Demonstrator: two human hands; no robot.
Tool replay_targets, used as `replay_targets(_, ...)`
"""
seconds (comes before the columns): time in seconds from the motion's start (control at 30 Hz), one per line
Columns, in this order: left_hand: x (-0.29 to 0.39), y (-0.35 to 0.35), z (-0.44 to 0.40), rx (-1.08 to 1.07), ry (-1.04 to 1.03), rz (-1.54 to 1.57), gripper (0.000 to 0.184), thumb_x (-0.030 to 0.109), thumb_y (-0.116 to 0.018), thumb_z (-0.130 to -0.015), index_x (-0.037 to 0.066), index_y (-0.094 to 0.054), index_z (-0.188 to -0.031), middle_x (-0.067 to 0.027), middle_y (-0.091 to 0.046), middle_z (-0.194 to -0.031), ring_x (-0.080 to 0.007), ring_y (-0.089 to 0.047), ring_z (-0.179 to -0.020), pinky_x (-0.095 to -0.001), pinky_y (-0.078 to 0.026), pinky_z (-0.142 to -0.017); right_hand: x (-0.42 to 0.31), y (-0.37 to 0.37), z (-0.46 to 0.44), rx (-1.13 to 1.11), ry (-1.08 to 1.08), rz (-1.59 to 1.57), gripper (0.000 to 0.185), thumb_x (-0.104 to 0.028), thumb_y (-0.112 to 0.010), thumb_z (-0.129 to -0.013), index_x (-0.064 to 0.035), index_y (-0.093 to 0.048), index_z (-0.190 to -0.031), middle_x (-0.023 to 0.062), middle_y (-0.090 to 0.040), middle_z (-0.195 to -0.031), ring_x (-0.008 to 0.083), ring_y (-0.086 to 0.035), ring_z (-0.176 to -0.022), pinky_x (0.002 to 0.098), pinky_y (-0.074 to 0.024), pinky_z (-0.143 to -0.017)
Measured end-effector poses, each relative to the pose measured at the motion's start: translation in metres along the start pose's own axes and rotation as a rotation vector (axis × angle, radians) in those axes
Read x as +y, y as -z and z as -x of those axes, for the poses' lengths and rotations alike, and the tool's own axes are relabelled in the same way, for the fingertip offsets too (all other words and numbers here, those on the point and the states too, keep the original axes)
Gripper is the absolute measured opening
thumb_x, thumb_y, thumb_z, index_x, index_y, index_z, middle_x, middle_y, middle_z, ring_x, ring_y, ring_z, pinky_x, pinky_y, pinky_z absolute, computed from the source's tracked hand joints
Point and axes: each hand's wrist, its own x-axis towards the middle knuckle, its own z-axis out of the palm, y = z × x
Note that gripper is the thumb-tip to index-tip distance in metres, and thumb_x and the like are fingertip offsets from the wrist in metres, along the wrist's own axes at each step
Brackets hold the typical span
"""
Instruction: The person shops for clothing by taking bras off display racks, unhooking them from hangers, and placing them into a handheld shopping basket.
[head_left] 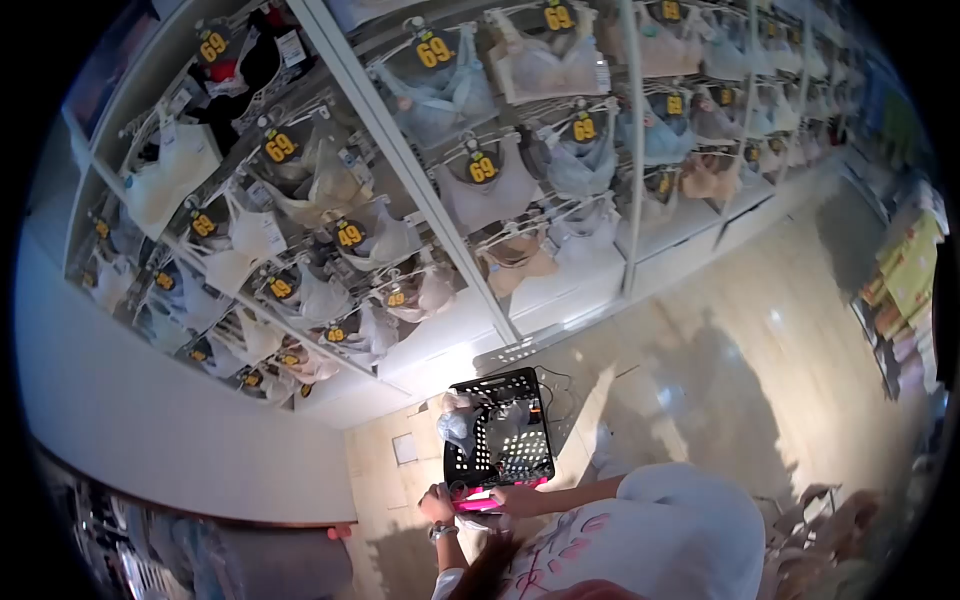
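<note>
My left hand (436, 503), with a watch or bracelet at the wrist, is closed at the left end of a bright pink bar-shaped thing (477, 504). From the other side my right hand (514, 499) closes on its right end. Whether the pink bar is the handle of the basket I cannot tell. Just beyond my hands stands a black shopping basket (549, 440) with perforated sides and some pink at its near edge. A pale grey-blue bundle, perhaps a bra (457, 428), lies at its left side, and darker small items inside are hard to make out.
A tall white rack (630, 150) of bras with yellow-numbered price tags (434, 50) runs along the far side. Folded or hanging clothes (905, 265) stand at the right edge. A white panel (200, 430) closes off the left. Shadows fall on the tiled floor (640, 400).
</note>
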Motion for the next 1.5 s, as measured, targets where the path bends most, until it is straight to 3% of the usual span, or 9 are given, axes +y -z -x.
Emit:
replay_targets(0.17, -0.004, -0.007, -0.024, 0.051, -0.234, 0.027, 0.026, 0.027, -0.051, -0.083, 0.007, -0.065, -0.076, -0.0185, -0.063, -0.067, -0.0369, -0.059, -0.062, -0.0473, -0.045, -0.064, -0.032, -0.009, 0.004, 0.384, 0.029, -0.003, 0.017, -0.02, -0.048, -0.09, -0.0025, -0.049, -0.092, 0.0204, -0.058, -0.083, 0.0393, -0.057, -0.079, 0.0494, -0.0427, -0.069)
replay_targets(0.37, 0.018, -0.005, -0.059, -0.067, -0.339, 0.079, 0.03, 0.03, -0.046, -0.084, 0.009, -0.067, -0.082, -0.0174, -0.064, -0.071, -0.0352, -0.061, -0.07, -0.0467, -0.042, -0.074, -0.031, -0.012, -0.011, 0.425, -0.135, 0.016, 0.023, -0.008, -0.054, -0.082, -0.0019, -0.047, -0.103, 0.0194, -0.054, -0.089, 0.0387, -0.055, -0.087, 0.0477, -0.0434, -0.074)
replay_targets(0.57, 0.051, -0.034, -0.086, -0.041, -0.514, 0.061, 0.028, 0.029, -0.046, -0.083, 0.008, -0.064, -0.077, -0.0173, -0.063, -0.068, -0.0352, -0.06, -0.067, -0.0469, -0.042, -0.074, -0.02, 0.003, -0.007, 0.495, -0.177, 0.02, 0.026, -0.014, -0.051, -0.089, -0.0021, -0.046, -0.111, 0.022, -0.055, -0.096, 0.0395, -0.056, -0.093, 0.0468, -0.0449, -0.078)
replay_targets(0.6, 0.06, -0.035, -0.088, -0.057, -0.543, 0.074, 0.028, 0.029, -0.046, -0.083, 0.008, -0.064, -0.078, -0.0171, -0.063, -0.068, -0.0349, -0.06, -0.067, -0.0465, -0.042, -0.074, -0.021, 0.008, -0.005, 0.453, -0.304, 0.025, 0.025, -0.018, -0.049, -0.09, -0.002, -0.046, -0.109, 0.0229, -0.053, -0.098, 0.0406, -0.056, -0.092, 0.0479, -0.0443, -0.076)
replay_targets(0.73, 0.11, -0.027, -0.091, -0.147, -0.618, 0.135, 0.028, 0.028, -0.045, -0.083, 0.008, -0.065, -0.079, -0.0156, -0.065, -0.072, -0.0337, -0.062, -0.072, -0.0452, -0.041, -0.077, -0.026, 0.022, 0.004, 0.529, -0.45, 0.011, 0.034, -0.021, -0.054, -0.086, -0.0019, -0.04, -0.111, 0.0233, -0.059, -0.085, 0.0434, -0.058, -0.082, 0.05, -0.0445, -0.068)
replay_targets(0.93, 0.15, -0.05, -0.11, -0.183, -0.785, 0.114, 0.03, 0.029, -0.044, -0.085, 0.007, -0.064, -0.077, -0.0161, -0.064, -0.075, -0.0349, -0.06, -0.075, -0.0456, -0.041, -0.077, 0.003, 0.015, -0.007, 0.793, -0.385, 0.156, 0.034, -0.018, -0.057, -0.085, 0.001, -0.04, -0.107, 0.0221, -0.057, -0.083, 0.0445, -0.058, -0.078, 0.0522, -0.0446, -0.068)
replay_targets(1.07, 0.174, -0.07, -0.129, -0.276, -0.848, 0.162, 0.029, 0.028, -0.046, -0.085, 0.006, -0.063, -0.076, -0.0168, -0.063, -0.073, -0.0356, -0.059, -0.073, -0.0462, -0.042, -0.076, -0.021, 0.05, -0.003, 0.707, -0.562, 0.109, 0.028, -0.021, -0.057, -0.085, -0.0015, -0.042, -0.098, 0.0218, -0.061, -0.073, 0.0403, -0.063, -0.065, 0.0532, -0.0471, -0.053)
replay_targets(1.23, 0.201, -0.11, -0.158, -0.289, -0.959, 0.088, 0.029, 0.026, -0.045, -0.085, 0.005, -0.062, -0.074, -0.0183, -0.062, -0.071, -0.0362, -0.058, -0.073, -0.0465, -0.043, -0.073, 0.0, 0.085, -0.004, 0.616, -0.551, 0.241, 0.03, -0.028, -0.055, -0.087, -0.0034, -0.043, -0.101, 0.0165, -0.065, -0.086, 0.0345, -0.067, -0.074, 0.053, -0.049, -0.06)
replay_targets(1.5, 0.295, -0.141, -0.14, -0.246, -1.278, -0.076, 0.018, 0.023, -0.05, -0.082, 0.01, -0.061, -0.074, -0.0074, -0.06, -0.074, -0.029, -0.058, -0.07, -0.0427, -0.044, -0.069, 0.037, 0.14, 0.043, 0.62, -0.605, 0.329, 0.036, -0.027, -0.057, -0.083, 0.0009, -0.042, -0.102, 0.0142, -0.064, -0.081, 0.0303, -0.065, -0.075, 0.0513, -0.0479, -0.062)
